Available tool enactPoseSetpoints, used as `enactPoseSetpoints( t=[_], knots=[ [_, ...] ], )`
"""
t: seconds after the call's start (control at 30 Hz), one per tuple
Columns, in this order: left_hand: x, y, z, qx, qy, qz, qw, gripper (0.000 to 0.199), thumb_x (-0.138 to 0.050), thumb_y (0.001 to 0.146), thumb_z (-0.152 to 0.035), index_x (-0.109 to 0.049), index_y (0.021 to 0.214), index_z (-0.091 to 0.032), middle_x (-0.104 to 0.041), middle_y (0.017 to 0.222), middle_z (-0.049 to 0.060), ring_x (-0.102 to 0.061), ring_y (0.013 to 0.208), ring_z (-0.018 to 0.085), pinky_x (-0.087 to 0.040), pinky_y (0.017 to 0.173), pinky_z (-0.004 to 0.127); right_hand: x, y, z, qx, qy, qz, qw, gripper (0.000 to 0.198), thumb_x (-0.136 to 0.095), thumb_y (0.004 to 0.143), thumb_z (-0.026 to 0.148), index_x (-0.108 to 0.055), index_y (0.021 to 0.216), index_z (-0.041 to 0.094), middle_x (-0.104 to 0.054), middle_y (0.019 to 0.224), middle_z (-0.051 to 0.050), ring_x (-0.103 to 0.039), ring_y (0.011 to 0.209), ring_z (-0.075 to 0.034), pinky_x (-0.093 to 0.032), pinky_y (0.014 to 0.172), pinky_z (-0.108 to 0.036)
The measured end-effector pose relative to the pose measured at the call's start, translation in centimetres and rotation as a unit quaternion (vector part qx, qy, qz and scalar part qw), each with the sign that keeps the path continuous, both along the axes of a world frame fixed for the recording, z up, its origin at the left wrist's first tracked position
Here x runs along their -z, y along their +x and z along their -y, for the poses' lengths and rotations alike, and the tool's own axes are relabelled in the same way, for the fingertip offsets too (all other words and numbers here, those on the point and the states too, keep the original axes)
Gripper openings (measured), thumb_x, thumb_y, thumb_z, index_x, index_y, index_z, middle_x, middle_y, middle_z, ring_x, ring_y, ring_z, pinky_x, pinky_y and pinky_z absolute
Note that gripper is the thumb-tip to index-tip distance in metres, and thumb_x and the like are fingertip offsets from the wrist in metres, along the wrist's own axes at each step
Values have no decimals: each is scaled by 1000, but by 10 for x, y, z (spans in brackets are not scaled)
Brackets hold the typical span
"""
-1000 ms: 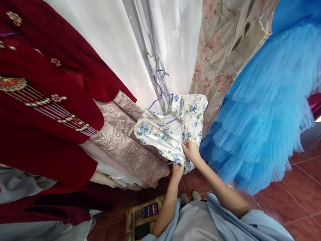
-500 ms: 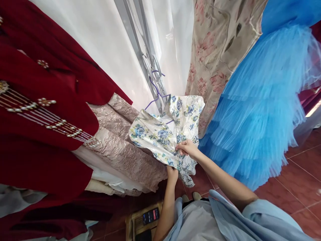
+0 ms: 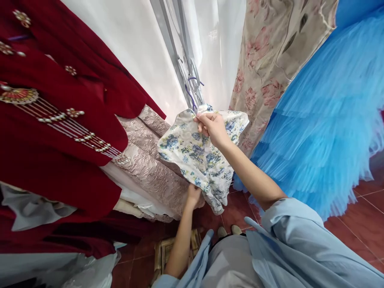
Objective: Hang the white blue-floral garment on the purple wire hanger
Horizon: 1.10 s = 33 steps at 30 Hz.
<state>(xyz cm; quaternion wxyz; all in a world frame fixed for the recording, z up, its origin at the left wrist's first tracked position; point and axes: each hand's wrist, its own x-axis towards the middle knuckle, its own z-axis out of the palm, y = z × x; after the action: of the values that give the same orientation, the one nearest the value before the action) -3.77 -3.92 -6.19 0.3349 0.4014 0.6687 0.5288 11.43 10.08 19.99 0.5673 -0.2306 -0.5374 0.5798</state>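
Note:
A small white blouse with blue flowers (image 3: 196, 152) hangs on a purple hanger (image 3: 191, 95), of which the hook and neck show above the collar. My right hand (image 3: 211, 126) pinches the blouse's front edge at the neckline, just below the hanger's neck. Lower down, my left hand (image 3: 194, 195) grips the bottom hem on the left side, its fingertips hidden behind the cloth. The hanger's shoulders are covered by the fabric.
To the left hang a dark red velvet garment (image 3: 75, 140) with beaded strands and a pink brocade one (image 3: 153, 172). At right are a beige floral dress (image 3: 258, 80) and a blue tulle dress (image 3: 312, 132). A wooden stool (image 3: 160, 256) stands below on red tiles (image 3: 363, 216).
My right hand has moved up from the middle of the blouse to the neckline, drawing the front edges together. My left hand has shifted slightly up and left. The view has turned a little.

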Motion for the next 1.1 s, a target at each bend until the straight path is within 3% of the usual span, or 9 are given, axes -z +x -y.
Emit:
enactPoseSetpoints(
  t=[0.07, 0.17, 0.27, 0.37, 0.53, 0.6, 0.8, 0.9, 1.1],
  knots=[
    [-41, -37, -6, -97, 102, -82, 987, 36, -72, 74, -29, -67, 107, -14, -69, 121, 16, -61, 123, 32, -43, 111, 49, 2, 5, 2, -6, 1, 4, 1000, 37, -68, 91, 47, -62, 73, 15, -56, 50, 4, -36, 36, -5, -29, 38, -20],
    [-128, -63, -17, -258, 297, -245, 886, 38, -55, 95, -36, -59, 125, -15, -61, 129, 16, -58, 123, 26, -48, 104, 43, 3, 8, 4, -11, -4, 14, 1000, 35, -68, 91, 43, -61, 73, 15, -56, 47, 4, -35, 35, -6, -29, 37, -20],
    [-213, -44, -39, -94, 354, -387, 846, 36, -51, 100, -35, -58, 132, -18, -58, 133, 14, -54, 127, 25, -44, 109, 43, 5, 7, 9, -4, -17, 24, 1000, 32, -65, 93, 38, -61, 71, 15, -56, 44, 4, -34, 33, -6, -27, 36, -20],
    [-259, -8, -72, 58, 332, -444, 830, 48, -64, 93, -33, -52, 139, -21, -56, 138, 13, -46, 134, 29, -38, 114, 48, 8, 7, 15, 2, -9, 29, 1000, 31, -64, 93, 34, -62, 70, 14, -56, 44, 4, -35, 33, -6, -26, 35, -19],
    [-255, 23, -117, 54, 305, -430, 848, 9, -70, 85, -25, -63, 83, -20, -64, 89, 9, -55, 107, 29, -46, 96, 42, 7, 11, 14, 9, 14, 14, 1000, 30, -67, 90, 34, -62, 67, 15, -54, 42, 4, -35, 33, -6, -29, 35, -20],
    [-248, 25, -124, 61, 304, -383, 870, 22, -70, 85, -23, -57, 67, -19, -57, 75, 6, -58, 90, 24, -47, 85, 36, 1, 11, 9, 9, 10, 18, 1000, 30, -68, 90, 31, -62, 66, 15, -52, 41, 4, -34, 32, -6, -28, 35, -19],
    [-246, 26, -132, 135, 303, -175, 927, 24, -69, 89, -35, -59, 77, -16, -59, 71, 1, -56, 70, 15, -43, 62, 23, -17, 7, -4, -18, 19, 43, 999, 30, -72, 86, 30, -61, 62, 15, -52, 41, 4, -32, 33, -6, -28, 35, -20],
    [-246, 28, -130, 117, 312, -197, 922, 26, -67, 90, -34, -58, 73, -16, -57, 70, 1, -56, 69, 15, -42, 62, 24, -16, 11, -2, -17, 21, 40, 999, 29, -71, 86, 29, -63, 63, 14, -52, 41, 4, -33, 33, -6, -29, 35, -20],
    [-248, 26, -119, 124, 273, -411, 861, 23, -76, 77, -19, -54, 68, -18, -60, 76, 5, -59, 93, 26, -44, 81, 36, -7, 11, -2, -10, -26, 31, 999, 29, -69, 86, 26, -61, 60, 15, -49, 39, 5, -32, 35, -6, -29, 36, -19]
  ],
)
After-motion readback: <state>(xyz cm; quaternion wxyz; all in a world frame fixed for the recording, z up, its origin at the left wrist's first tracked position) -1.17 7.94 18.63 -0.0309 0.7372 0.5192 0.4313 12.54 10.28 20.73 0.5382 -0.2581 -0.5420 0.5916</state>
